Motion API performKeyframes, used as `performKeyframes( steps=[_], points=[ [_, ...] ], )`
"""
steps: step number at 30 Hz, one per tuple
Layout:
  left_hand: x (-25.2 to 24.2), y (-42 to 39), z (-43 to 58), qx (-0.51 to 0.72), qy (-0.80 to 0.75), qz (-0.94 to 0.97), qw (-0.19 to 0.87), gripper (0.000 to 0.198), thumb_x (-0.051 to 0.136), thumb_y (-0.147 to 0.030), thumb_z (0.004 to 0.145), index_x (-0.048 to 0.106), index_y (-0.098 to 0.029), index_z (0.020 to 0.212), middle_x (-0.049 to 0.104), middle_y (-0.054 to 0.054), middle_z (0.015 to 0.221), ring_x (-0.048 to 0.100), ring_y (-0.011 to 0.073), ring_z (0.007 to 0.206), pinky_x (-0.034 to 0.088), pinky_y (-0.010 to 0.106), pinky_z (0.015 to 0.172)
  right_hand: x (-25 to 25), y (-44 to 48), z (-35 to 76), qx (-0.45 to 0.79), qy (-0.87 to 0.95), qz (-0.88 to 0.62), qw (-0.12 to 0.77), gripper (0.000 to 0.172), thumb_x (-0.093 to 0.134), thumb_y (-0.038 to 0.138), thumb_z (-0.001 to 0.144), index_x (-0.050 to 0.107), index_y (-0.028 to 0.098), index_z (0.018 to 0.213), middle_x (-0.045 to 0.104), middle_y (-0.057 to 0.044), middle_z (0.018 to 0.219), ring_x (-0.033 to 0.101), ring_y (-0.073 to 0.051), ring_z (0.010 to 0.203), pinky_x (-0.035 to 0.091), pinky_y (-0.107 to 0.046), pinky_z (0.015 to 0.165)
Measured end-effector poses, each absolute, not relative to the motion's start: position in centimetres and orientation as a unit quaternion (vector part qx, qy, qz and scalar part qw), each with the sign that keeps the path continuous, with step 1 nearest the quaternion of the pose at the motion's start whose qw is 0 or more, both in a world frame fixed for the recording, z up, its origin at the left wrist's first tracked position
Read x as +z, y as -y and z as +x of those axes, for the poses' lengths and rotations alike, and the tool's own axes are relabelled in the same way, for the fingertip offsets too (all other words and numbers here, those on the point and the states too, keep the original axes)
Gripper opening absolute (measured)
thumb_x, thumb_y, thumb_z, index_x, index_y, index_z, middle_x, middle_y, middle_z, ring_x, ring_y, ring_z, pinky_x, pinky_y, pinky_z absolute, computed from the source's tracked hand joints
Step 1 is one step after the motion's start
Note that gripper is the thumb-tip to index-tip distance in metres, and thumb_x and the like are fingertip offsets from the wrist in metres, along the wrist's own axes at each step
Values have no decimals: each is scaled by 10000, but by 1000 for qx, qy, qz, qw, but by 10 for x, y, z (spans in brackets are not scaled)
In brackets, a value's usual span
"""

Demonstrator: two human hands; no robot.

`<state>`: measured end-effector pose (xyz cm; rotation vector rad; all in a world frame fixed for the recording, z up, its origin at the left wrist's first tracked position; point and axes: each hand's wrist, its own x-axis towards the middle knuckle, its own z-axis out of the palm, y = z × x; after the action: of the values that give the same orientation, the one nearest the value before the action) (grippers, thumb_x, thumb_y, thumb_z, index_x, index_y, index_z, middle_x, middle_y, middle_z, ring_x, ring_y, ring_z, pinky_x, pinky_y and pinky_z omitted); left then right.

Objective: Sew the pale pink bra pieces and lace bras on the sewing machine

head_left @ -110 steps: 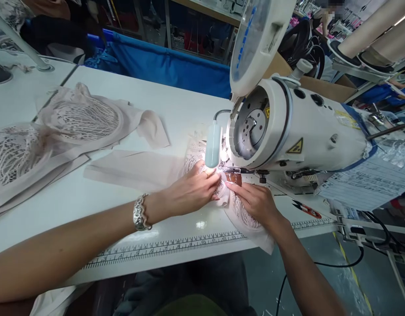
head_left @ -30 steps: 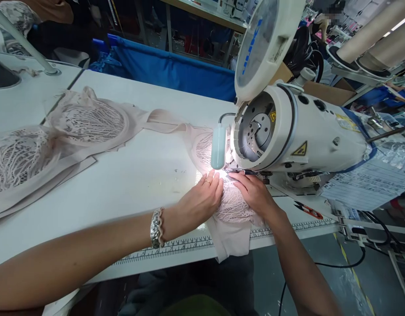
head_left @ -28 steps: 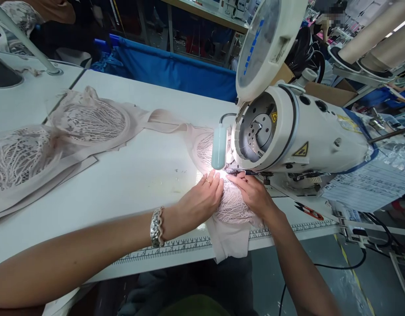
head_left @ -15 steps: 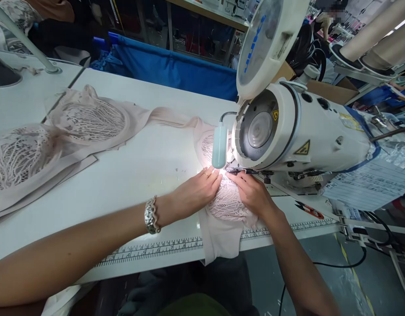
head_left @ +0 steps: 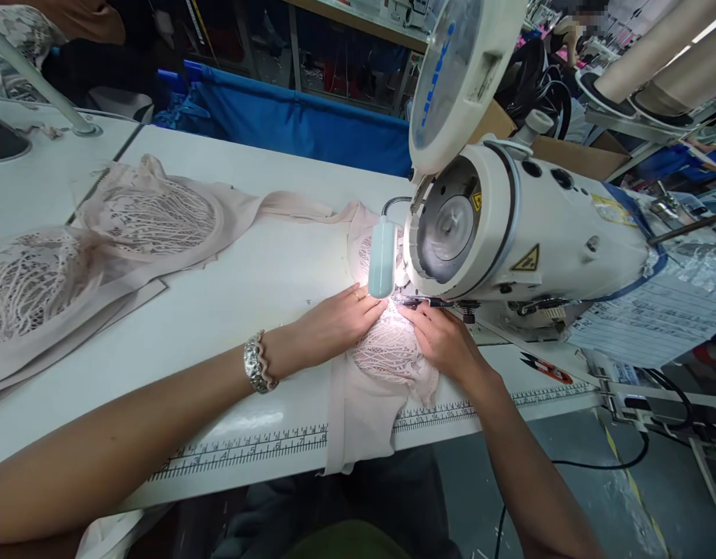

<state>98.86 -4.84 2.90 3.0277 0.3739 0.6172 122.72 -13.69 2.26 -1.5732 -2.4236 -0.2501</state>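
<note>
A pale pink lace garment piece point(head_left: 387, 353) lies under the needle of a white sewing machine point(head_left: 526, 233). My left hand point(head_left: 335, 322) rests flat on the lace left of the needle, fingers stretched forward, a ring on one finger and a silver bracelet point(head_left: 256, 363) on the wrist. My right hand point(head_left: 443, 338) presses the lace just before the presser foot, fingers curled down onto the cloth. A small lamp point(head_left: 381, 256) shines on the fingertips. The fabric's tail hangs over the table's front edge.
More pink lace pieces point(head_left: 102, 233) lie at the left of the white table point(head_left: 235, 287), linked by a strap to the piece at the machine. A ruler strip point(head_left: 241, 449) runs along the front edge. Blue cloth point(head_left: 305, 124) hangs behind; papers point(head_left: 655, 314) lie right.
The lace piece has fed further back under the needle and its tail has swung left. The machine's handwheel is blurred with spin. Both hands stay on the cloth, shifted slightly left.
</note>
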Motion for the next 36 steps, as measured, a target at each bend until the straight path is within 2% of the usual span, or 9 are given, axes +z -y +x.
performKeyframes(
  steps=[3, 6, 11, 15, 18, 22, 26, 30, 36],
  points=[
    [30, 42, 987, 203, -116, 972, 31, 419, 258, 25, 983, 550, -112, 1251, 704, 131, 1117, 663, 202, 898, 506, 366, 851, 22, 137, 1226, -89, 828, -539, 123, 418, 396, 90, 956, 693, 188, 1234, 716, -74, 915, 654, -207, 860, 547, -325, 763],
    [31, 46, 991, 196, -136, 971, 21, 418, 265, 36, 971, 572, -118, 1210, 708, 111, 1086, 650, 208, 948, 499, 427, 935, 21, 137, 1224, -96, 822, -546, 130, 392, 411, 99, 954, 707, 187, 1196, 725, -68, 919, 661, -207, 840, 549, -329, 739],
    [24, 78, 1006, 202, -183, 961, 55, 343, 296, 14, 972, 596, -100, 1095, 658, 141, 1098, 613, 224, 983, 529, 380, 828, 18, 138, 1221, -68, 812, -552, 175, 358, 440, 113, 946, 719, 188, 1158, 733, -71, 937, 682, -201, 854, 565, -310, 736],
    [19, 95, 1011, 189, -182, 958, 115, 218, 393, -54, 984, 597, -122, 1011, 627, 128, 1103, 576, 240, 1050, 511, 414, 921, 13, 140, 1224, -9, 788, -568, 237, 323, 463, 120, 931, 722, 227, 1091, 736, -57, 984, 694, -187, 933, 578, -293, 814],
    [20, 93, 1008, 161, -172, 964, 125, 202, 416, -40, 967, 591, -129, 918, 615, 128, 1128, 558, 252, 1098, 477, 456, 996, 10, 142, 1227, -8, 784, -565, 255, 321, 442, 85, 919, 719, 215, 1018, 737, -46, 952, 695, -175, 910, 567, -276, 823],
    [22, 87, 1005, 151, -151, 968, 131, 240, 385, -9, 950, 587, -136, 979, 616, 126, 1172, 553, 258, 1130, 437, 516, 1049, 12, 141, 1226, -87, 793, -563, 216, 270, 473, 99, 914, 720, 203, 944, 709, -62, 893, 670, -197, 863, 545, -313, 809],
    [21, 84, 1004, 183, -136, 963, 145, 277, 326, -45, 997, 592, -96, 1056, 647, 150, 1108, 574, 259, 1087, 460, 497, 1012, 18, 139, 1221, -147, 818, -534, 155, 243, 500, 101, 930, 719, 207, 933, 725, -86, 1080, 641, -235, 967, 504, -378, 873],
    [19, 82, 1003, 205, -118, 960, 147, 277, 359, -101, 1025, 577, -89, 1196, 648, 159, 1175, 557, 272, 1161, 466, 488, 1006, 20, 139, 1220, -130, 848, -487, 163, 312, 461, 36, 939, 713, 220, 949, 736, -33, 1186, 615, -215, 1093, 447, -378, 959],
    [22, 74, 1001, 192, -109, 962, 163, 266, 435, -78, 998, 593, -134, 1205, 658, 118, 1174, 558, 252, 1185, 468, 459, 1011, 16, 141, 1221, -157, 837, -499, 158, 352, 448, 4, 919, 720, 222, 963, 764, -9, 1130, 641, -202, 1078, 424, -360, 915]
  ],
)
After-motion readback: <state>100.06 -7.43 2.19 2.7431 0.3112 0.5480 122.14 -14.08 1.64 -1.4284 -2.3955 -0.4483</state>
